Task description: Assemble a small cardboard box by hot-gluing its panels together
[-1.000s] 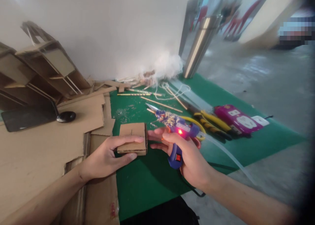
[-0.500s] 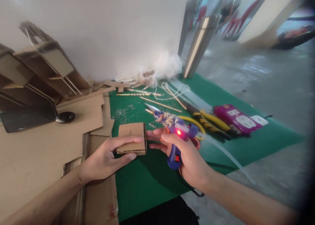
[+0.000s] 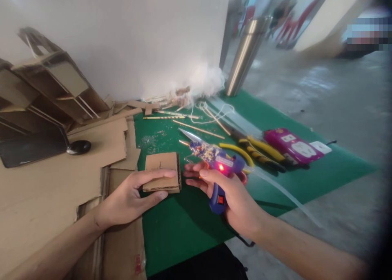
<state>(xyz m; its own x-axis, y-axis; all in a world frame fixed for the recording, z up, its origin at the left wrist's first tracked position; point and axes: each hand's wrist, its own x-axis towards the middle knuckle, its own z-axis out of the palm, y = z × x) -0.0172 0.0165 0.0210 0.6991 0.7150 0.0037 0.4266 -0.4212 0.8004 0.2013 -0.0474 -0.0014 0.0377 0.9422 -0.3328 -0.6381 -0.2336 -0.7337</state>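
Square brown cardboard block (image 3: 162, 161) is sitting on or above green tabletop (image 3: 180, 239), half-curled left hand (image 3: 130, 196) presumably steadying it, right hand (image 3: 240, 202), forward fingers loose, gripping blue plastic glue gun (image 3: 235, 163) angled clear.

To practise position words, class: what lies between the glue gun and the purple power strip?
In the head view, a curved yellow handle near the glue gun, then yellow-and-black handles beside the purple power strip.

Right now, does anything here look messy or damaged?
Yes: the glue gun in your right hand has a lumpy, crusted front, unlike its smooth handle; stray clear-looking bits litter the green tabletop beyond the cardboard block.
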